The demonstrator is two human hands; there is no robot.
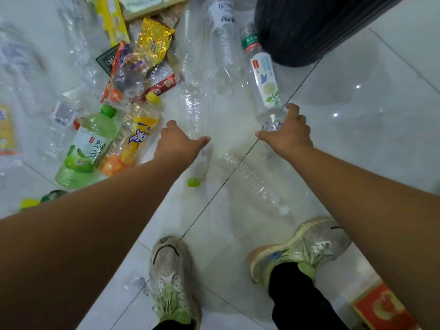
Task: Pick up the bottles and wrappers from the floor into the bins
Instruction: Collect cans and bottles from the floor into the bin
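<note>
Many empty bottles and wrappers lie on the white tiled floor. My left hand (181, 144) wraps over a clear unlabelled bottle (192, 108) whose green cap (194, 182) pokes out below the hand. My right hand (288, 132) grips the base end of a clear bottle with a white flower label (265, 84). A black bin (309, 27) stands at the top right, just beyond that bottle. Further clear bottles (222, 44) lie between the bin and the wrapper pile.
A green tea bottle (88, 148) and a yellow-capped orange bottle (135, 139) lie to the left. Gold (154, 39) and red (164, 86) wrappers sit behind them. Another clear bottle (254, 182) lies by my shoes (171, 277). A red box (385, 308) is at the bottom right.
</note>
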